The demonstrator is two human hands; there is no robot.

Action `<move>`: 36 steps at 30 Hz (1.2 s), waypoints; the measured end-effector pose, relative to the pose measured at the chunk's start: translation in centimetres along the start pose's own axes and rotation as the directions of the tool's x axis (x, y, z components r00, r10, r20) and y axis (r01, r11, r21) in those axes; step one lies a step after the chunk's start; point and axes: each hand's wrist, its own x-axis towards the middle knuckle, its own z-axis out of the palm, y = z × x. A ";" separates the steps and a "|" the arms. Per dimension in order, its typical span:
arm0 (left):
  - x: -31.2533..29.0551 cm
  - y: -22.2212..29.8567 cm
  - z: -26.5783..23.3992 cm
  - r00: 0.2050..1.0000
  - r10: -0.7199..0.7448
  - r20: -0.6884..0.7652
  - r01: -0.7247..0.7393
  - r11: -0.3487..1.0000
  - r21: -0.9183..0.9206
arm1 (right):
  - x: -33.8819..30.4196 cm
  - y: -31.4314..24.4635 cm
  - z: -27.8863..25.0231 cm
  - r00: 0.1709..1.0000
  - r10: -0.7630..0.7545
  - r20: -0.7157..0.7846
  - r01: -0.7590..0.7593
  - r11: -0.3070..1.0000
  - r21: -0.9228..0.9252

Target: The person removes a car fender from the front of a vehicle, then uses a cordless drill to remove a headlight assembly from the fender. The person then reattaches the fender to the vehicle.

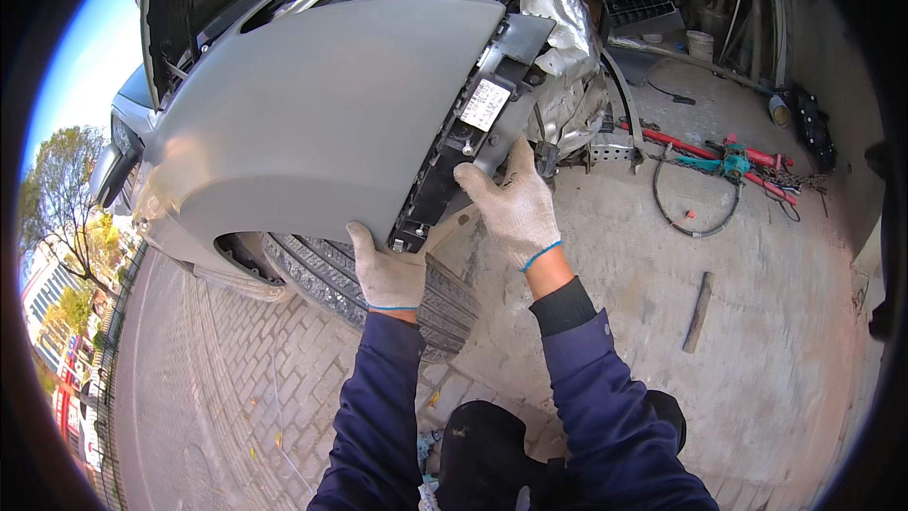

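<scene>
A grey front fender (322, 104) lies over the car's front wheel (440, 308); whether it is fastened I cannot tell. Along its front edge runs a black plastic bracket (443, 170) bearing a white label (485, 105). My left hand (391, 273), in a pale knit glove, grips the fender's lower front corner, thumb on the outer face and fingers tucked behind. Gloved alike, my right hand (514, 211) pinches the bracket's edge below the label, its thumb on the front side. Some of its fingers are hidden behind the bracket.
Crumpled silvery metal (565, 66) stands at the car's exposed front, right of the fender. A red bar tool with a teal middle (730, 163), chains and a black hose (667, 213) lie on the concrete at right. Nearer is a flat strip (698, 312).
</scene>
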 end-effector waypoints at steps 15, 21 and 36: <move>0.1 0.2 -1.3 0.997 -0.020 0.068 0.027 0.995 -0.093 | 0.3 1.0 0.2 1.000 -0.009 -0.003 0.008 0.995 -0.095; 0.4 -0.1 -1.4 0.997 0.049 0.066 -0.053 0.997 0.061 | 0.3 1.3 -0.1 1.000 0.008 0.005 -0.008 0.997 -0.071; -1.0 0.7 0.6 0.999 0.001 0.033 0.002 0.997 -0.075 | -0.9 -0.1 -0.1 1.000 -0.002 0.008 0.003 1.000 -0.030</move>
